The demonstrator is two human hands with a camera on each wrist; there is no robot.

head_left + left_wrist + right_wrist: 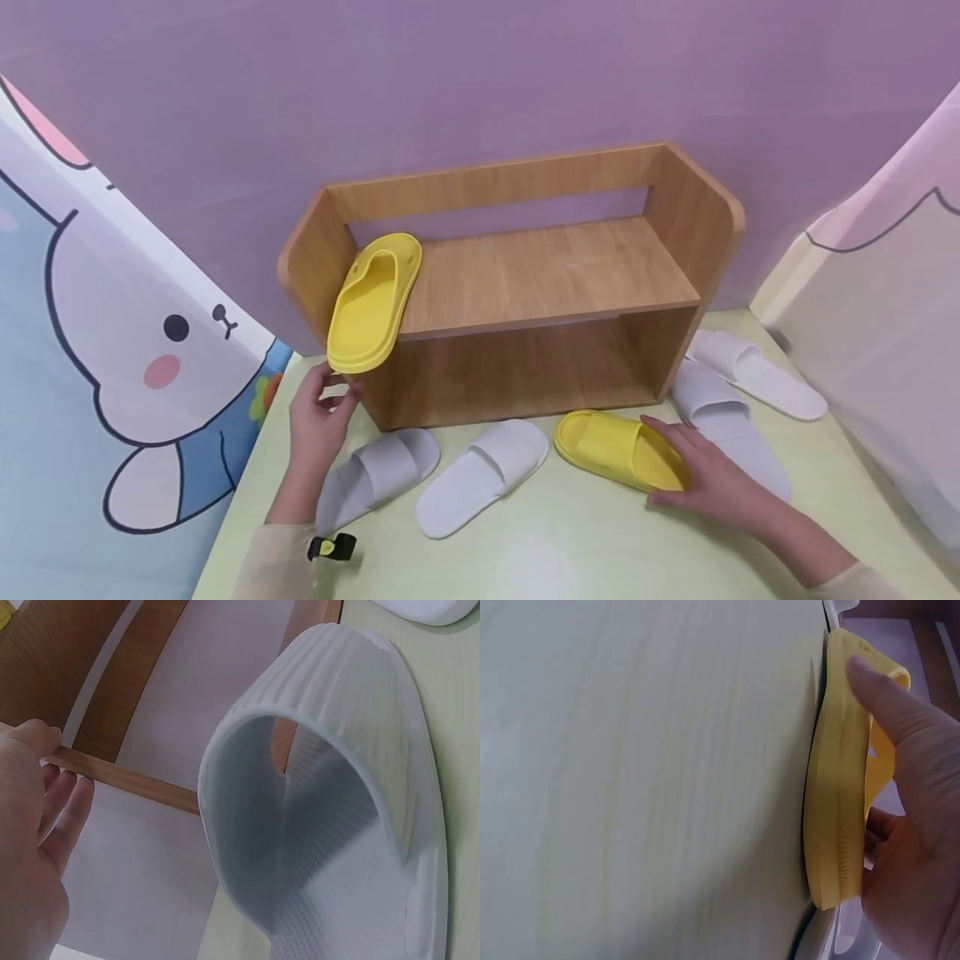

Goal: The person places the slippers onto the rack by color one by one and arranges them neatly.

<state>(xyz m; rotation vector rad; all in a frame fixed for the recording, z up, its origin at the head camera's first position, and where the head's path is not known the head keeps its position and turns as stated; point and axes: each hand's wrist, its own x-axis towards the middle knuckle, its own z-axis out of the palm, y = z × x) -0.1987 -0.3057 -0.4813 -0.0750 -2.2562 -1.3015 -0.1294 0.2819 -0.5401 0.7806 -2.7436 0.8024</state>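
My left hand (pixel 318 421) pinches the front edge of the left side panel of a small wooden shoe rack (pixel 547 271), thumb on one face and fingertips on the other. Just above that hand, a yellow slipper (pixel 366 321) lies on the upper shelf against the left panel, its heel end jutting past the front. On the table before the rack is a second yellow slipper (pixel 609 446), toe pointing left. My right hand (pixel 712 482) grips its heel end; the right wrist view shows the thumb (pixel 889 697) along the sole's side, with fingers partly hidden behind.
A grey ribbed slipper (pixel 390 463) and a white slipper (pixel 487 477) lie before the rack's left half. Another grey slipper (pixel 712 408) and white slipper (pixel 776 385) lie by its right side. A purple backdrop (pixel 480 92) stands behind; a rabbit-print panel (pixel 142 358) is at left.
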